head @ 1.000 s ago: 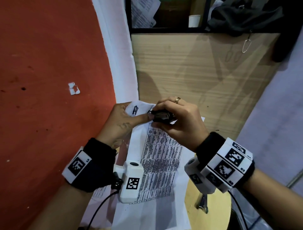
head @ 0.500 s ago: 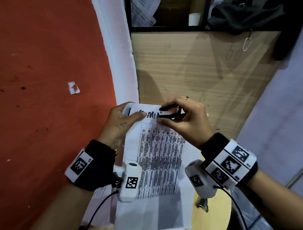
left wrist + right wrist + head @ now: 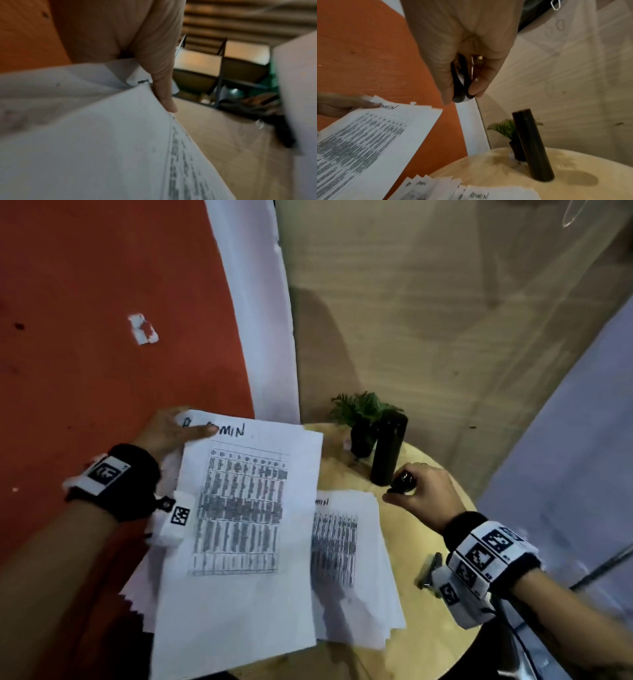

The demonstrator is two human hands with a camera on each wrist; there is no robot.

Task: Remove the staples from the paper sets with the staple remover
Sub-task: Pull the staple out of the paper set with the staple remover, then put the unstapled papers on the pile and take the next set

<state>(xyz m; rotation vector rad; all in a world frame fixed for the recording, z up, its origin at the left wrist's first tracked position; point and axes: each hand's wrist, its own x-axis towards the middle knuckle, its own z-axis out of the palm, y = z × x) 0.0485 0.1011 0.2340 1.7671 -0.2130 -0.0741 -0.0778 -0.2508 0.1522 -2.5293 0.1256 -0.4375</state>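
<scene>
My left hand (image 3: 174,433) grips the top left corner of a printed paper set (image 3: 239,525), thumb on top, and holds it above the table's left side. The left wrist view shows the thumb (image 3: 159,75) pressing that paper set (image 3: 85,135) and a small staple (image 3: 143,81) at the corner beside it. My right hand (image 3: 418,491) pinches the black staple remover (image 3: 404,479) and holds it off to the right, above the table and apart from the paper. In the right wrist view the staple remover (image 3: 460,81) sits squeezed between thumb and fingers.
A round wooden table (image 3: 435,638) carries a fanned stack of more printed sheets (image 3: 346,563), a tall black cylinder (image 3: 388,450) and a small potted plant (image 3: 363,419). An orange floor (image 3: 102,337) lies to the left, a wooden cabinet panel (image 3: 428,302) behind.
My right hand has pulled the staple remover away from the paper's top edge, rightwards and down over the table. The left hand still holds the paper set. The view has tilted down.
</scene>
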